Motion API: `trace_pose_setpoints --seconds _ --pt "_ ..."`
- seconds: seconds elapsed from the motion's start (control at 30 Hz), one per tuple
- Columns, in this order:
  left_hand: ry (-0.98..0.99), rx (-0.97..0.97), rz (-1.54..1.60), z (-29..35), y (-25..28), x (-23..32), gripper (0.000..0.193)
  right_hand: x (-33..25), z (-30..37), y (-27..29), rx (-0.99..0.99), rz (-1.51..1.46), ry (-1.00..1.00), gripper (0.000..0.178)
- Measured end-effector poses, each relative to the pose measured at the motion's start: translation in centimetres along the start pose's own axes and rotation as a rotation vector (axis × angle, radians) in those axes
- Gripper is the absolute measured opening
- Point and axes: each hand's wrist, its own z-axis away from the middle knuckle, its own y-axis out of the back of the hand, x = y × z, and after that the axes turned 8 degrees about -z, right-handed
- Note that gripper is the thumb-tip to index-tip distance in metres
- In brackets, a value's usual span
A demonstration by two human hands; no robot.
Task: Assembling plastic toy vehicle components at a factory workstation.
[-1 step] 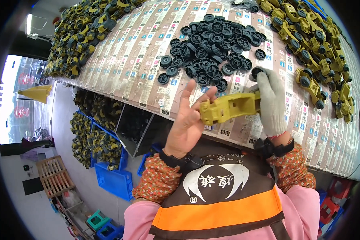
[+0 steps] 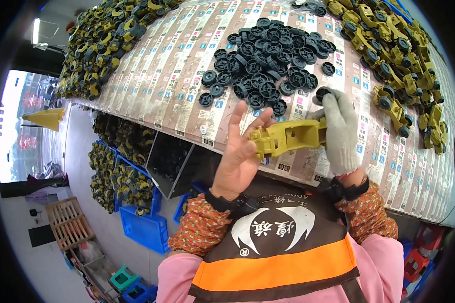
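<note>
My bare left hand (image 2: 238,156) grips the left end of a mustard-yellow plastic toy vehicle body (image 2: 283,142); the thumb lies against that end and two fingers point upward. At the body's right end is my right hand (image 2: 340,132), in a pale knitted glove. Its fingertips hold a small black toy wheel (image 2: 322,93) above the tabletop. The glove hides the right tip of the body, so whether the palm touches it is unclear. Just beyond my hands, a heap of black toy wheels (image 2: 274,45) lies on the table.
The table (image 2: 182,70) has a printed, patterned covering. Piles of yellow toy vehicles with dark wheels (image 2: 106,43) lie at the far left, and more yellow vehicles (image 2: 404,60) at the right. Below the left edge stand an open bin (image 2: 168,161) of dark parts and blue crates (image 2: 145,230).
The yellow vehicle body has shifted very slightly left and down. My right hand with the wheel has also moved a little left. Both grips stay the same.
</note>
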Motion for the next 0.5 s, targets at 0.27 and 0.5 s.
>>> trace_pose_setpoints --seconds 0.27,0.5 --pt "-0.136 0.055 0.046 0.2 -1.0 -2.3 0.097 1.8 2.4 -0.2 0.151 -0.225 -0.088 0.034" --pt "-0.096 0.311 -0.110 -0.5 -0.5 -1.8 0.079 0.6 4.4 -0.9 -0.102 -0.086 -0.049 0.026"
